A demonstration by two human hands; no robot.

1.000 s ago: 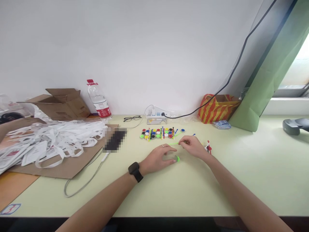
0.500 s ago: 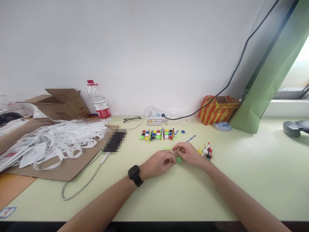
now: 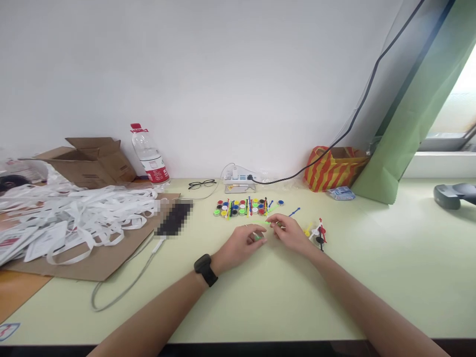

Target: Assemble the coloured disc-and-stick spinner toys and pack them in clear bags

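My left hand (image 3: 241, 246), with a black watch on its wrist, has its thumb and fingers closed around a small green disc (image 3: 258, 238). Just to its right, my right hand (image 3: 292, 235) pinches a thin bright-green arrow-shaped piece (image 3: 266, 221), partly hidden by the fingertips. A blue arrow piece (image 3: 294, 212) lies beyond the right hand. Beside that hand is a cluster of yellow, white, red and black pieces, including a black disc (image 3: 319, 240). Further back, colored discs and arrow sticks stand in rows, with a blue disc (image 3: 280, 203) at their right end.
White straps (image 3: 107, 208) and cards lie on cardboard (image 3: 111, 260) at left, beside a pixelated dark object (image 3: 174, 219) with a cable. Along the wall are an open box (image 3: 92, 168), a bottle (image 3: 152, 161), eyeglasses (image 3: 202, 184), a power strip (image 3: 240, 177) and a striped bag (image 3: 323, 171).
My left hand has drawn slightly left with the green disc, which earlier showed between both hands. The green arrow piece has shifted right. Another person's arm over the straps has gone from view.
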